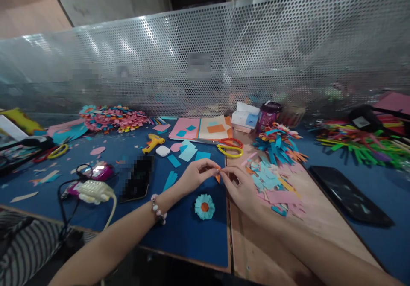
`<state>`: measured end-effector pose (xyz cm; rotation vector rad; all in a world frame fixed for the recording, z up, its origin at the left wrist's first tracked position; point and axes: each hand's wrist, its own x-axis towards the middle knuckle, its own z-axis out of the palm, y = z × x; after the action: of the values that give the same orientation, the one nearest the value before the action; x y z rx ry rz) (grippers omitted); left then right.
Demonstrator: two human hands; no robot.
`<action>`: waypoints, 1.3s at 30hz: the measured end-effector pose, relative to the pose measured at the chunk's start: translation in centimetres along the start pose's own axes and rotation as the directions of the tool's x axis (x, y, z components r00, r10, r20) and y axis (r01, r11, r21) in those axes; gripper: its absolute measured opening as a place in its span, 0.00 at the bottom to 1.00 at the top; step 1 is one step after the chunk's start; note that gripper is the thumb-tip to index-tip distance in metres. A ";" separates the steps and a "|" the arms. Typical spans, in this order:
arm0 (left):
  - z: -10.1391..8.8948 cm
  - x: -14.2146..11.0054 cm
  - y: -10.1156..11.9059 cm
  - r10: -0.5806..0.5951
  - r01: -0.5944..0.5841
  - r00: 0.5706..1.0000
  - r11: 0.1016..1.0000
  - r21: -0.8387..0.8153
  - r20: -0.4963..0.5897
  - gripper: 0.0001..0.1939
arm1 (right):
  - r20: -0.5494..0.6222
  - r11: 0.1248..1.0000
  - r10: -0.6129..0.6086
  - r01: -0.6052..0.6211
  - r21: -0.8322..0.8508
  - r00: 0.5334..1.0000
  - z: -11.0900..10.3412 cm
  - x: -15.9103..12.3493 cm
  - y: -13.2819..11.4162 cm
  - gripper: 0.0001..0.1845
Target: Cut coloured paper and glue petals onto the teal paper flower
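Note:
My left hand (200, 174) pinches a small piece of orange paper (218, 176) between thumb and fingertips. From the other side, my right hand (238, 185) grips the same piece, its fingertips touching those of the left. The paper's exact shape is mostly hidden by my fingers. Just below the hands, a light-blue paper flower (209, 214) with an orange centre lies face up on the blue tabletop. Scissors (231, 146) with red and yellow handles rest beyond my hands, beside loose blue paper pieces (188, 150).
A yellow glue gun (153, 142), a white case (162, 150) and a dark phone (137, 177) sit left. Cut paper strips (272, 179) are heaped right, near a black tray-like object (349, 195). Cabled plugs (92, 191) lie far left. A perforated metal screen (153, 64) stands behind.

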<state>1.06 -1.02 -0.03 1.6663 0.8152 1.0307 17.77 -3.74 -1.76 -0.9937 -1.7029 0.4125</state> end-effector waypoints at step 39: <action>-0.4 0.1 0.8 0.155 -0.144 0.988 0.921 0.361 0.000 0.11 | 0.083 1.000 -0.012 0.014 -0.026 0.997 0.0 0.4 0.6 0.06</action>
<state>0.77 -0.96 0.81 2.0557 0.9504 1.0570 17.98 -3.04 -1.93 -0.9956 -1.7922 0.4286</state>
